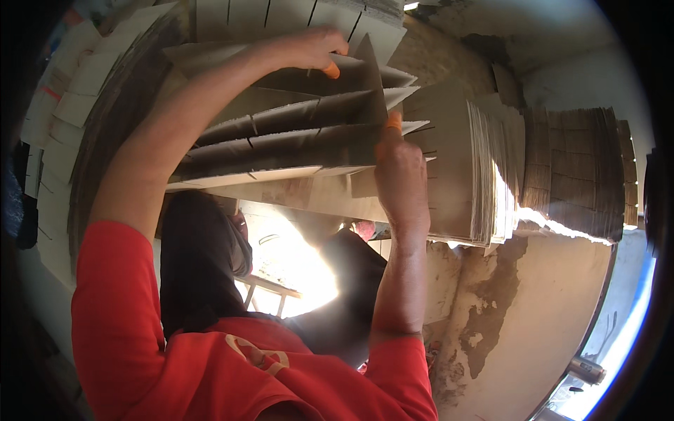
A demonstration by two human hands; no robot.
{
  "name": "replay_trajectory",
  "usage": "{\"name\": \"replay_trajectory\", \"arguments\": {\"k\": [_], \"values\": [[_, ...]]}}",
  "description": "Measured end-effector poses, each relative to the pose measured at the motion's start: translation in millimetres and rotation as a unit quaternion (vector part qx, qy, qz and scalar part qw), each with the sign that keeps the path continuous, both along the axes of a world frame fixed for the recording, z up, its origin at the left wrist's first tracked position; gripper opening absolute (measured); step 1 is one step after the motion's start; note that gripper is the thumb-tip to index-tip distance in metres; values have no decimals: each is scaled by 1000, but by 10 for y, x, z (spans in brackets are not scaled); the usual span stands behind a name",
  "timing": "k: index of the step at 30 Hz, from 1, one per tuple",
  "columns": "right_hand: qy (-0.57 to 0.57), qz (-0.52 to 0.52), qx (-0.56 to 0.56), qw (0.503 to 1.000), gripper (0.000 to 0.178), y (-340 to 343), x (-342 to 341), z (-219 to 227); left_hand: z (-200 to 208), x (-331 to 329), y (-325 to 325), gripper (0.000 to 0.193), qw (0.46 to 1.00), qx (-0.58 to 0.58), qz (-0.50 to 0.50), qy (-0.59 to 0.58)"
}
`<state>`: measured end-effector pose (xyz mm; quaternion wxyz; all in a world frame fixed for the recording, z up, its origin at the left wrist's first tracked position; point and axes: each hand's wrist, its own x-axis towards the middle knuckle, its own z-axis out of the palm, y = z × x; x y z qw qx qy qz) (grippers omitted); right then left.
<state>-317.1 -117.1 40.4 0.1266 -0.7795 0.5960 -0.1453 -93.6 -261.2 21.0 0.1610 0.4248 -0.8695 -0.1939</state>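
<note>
Reaching over the long slotted cardboard strips (pixel 284 116), the left hand (pixel 316 49) has its thumb on the near side of the far strip (pixel 281 84) and its fingers over the top, clamped on that edge. The right hand (pixel 402 168) lies at the near end of the crosswise strip (pixel 374 81), its orange-covered index finger pointing along it; I cannot tell whether the thumb closes on it. That strip stands upright between the hands, across the long ones, whose raised edges leave narrow gaps running left to right. Just right of the right hand, a stack of pale sheets (pixel 484 168) limits sideways room; beyond it stands a browner cardboard stack (pixel 576 158). Nearer the body are dark-trousered legs (pixel 200 259).
</note>
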Motion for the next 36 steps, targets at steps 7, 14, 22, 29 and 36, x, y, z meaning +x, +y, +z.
{"name": "replay_trajectory", "arguments": {"k": [7,14,22,29,36], "values": [[99,10,-49,994,45,95,-113,22,200,573,730,48,993,-48,104,-15],[39,-9,-33,999,32,90,-183,118,150,985,1490,43,986,-94,132,-31],[57,-8,-207,977,47,504,-511,-28,136,1186,1174,21,972,32,203,-111],[32,46,-182,982,36,460,-642,-211,42,1169,1226,30,968,-161,181,59],[194,-186,-255,929,41,292,-1179,-177,371,1006,1902,23,990,29,136,-22]]}}
